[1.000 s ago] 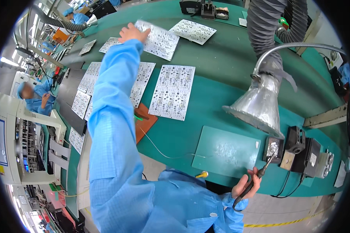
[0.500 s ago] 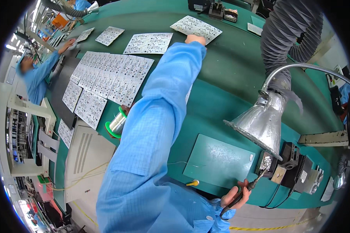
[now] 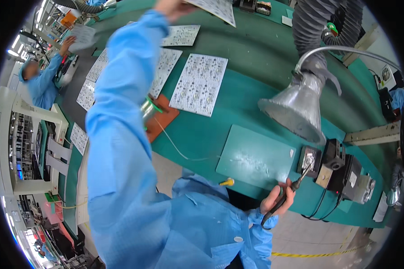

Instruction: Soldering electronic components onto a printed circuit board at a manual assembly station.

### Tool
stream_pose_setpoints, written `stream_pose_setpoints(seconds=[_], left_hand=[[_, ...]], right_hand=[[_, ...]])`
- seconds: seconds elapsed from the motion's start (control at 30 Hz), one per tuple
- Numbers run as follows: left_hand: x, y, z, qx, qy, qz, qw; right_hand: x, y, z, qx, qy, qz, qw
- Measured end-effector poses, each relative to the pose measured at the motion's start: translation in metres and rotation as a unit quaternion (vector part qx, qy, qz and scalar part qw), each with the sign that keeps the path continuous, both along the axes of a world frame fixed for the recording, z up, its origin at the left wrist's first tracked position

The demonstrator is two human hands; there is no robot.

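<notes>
At the top of the view, my left hand (image 3: 169, 8) grips the edge of a white circuit board panel (image 3: 216, 8), lifted and partly cut off by the frame. Lower right, my right hand (image 3: 276, 201) has its fingers wrapped round a soldering iron (image 3: 295, 184). The iron's tip points into a small metal-lined box (image 3: 309, 159). Beside my right hand lies a green mat (image 3: 256, 154). One more white panel (image 3: 199, 85) rests beyond the mat, right of my left sleeve. A solder spool (image 3: 149, 109) stands on a brown pad (image 3: 167, 117), partly behind that sleeve.
A silver extraction hood (image 3: 296, 107) on a ribbed hose hangs over the right side. Black soldering stations (image 3: 341, 172) stand beneath it. Several panels (image 3: 180, 36) lie about my left arm. At far left a co-worker's hand (image 3: 67, 44) holds another panel (image 3: 82, 36).
My left hand has raised its panel and carried it left and toward the top edge. My right hand still holds the iron by the box. The co-worker has lifted a panel. My view has shifted.
</notes>
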State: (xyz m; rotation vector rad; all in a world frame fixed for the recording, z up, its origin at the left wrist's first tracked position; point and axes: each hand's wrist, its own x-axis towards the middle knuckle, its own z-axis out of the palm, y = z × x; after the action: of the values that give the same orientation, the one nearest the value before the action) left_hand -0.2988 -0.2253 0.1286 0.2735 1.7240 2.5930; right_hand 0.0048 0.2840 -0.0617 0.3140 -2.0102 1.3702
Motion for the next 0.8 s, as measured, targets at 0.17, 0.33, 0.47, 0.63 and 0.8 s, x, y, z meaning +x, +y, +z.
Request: stream_pose_setpoints(seconds=[0.17, 0.33, 0.47, 0.63, 0.8], left_hand=[[0.198, 0.046, 0.062, -0.095, 0.019, 0.353, 0.931], [0.332, 0.089, 0.012, -0.066, -0.02, 0.083, 0.994], [0.314, 0.166, -0.064, -0.057, -0.172, -0.081, 0.98], [0.287, 0.228, -0.115, 0.041, -0.226, -0.238, 0.944], [0.271, 0.255, -0.13, 0.086, -0.216, -0.027, 0.972]], right_hand=[[0.009, 0.003, 0.006, 0.002, 0.013, 0.026, 1.0], [0.018, -0.016, 0.056, 0.102, 0.14, 0.126, 0.977], [0.029, -0.01, 0.057, 0.239, 0.184, 0.091, 0.949], [0.032, 0.005, 0.089, 0.28, 0.007, 0.205, 0.938], [0.011, 0.004, 0.057, 0.183, 0.019, 0.145, 0.972]])
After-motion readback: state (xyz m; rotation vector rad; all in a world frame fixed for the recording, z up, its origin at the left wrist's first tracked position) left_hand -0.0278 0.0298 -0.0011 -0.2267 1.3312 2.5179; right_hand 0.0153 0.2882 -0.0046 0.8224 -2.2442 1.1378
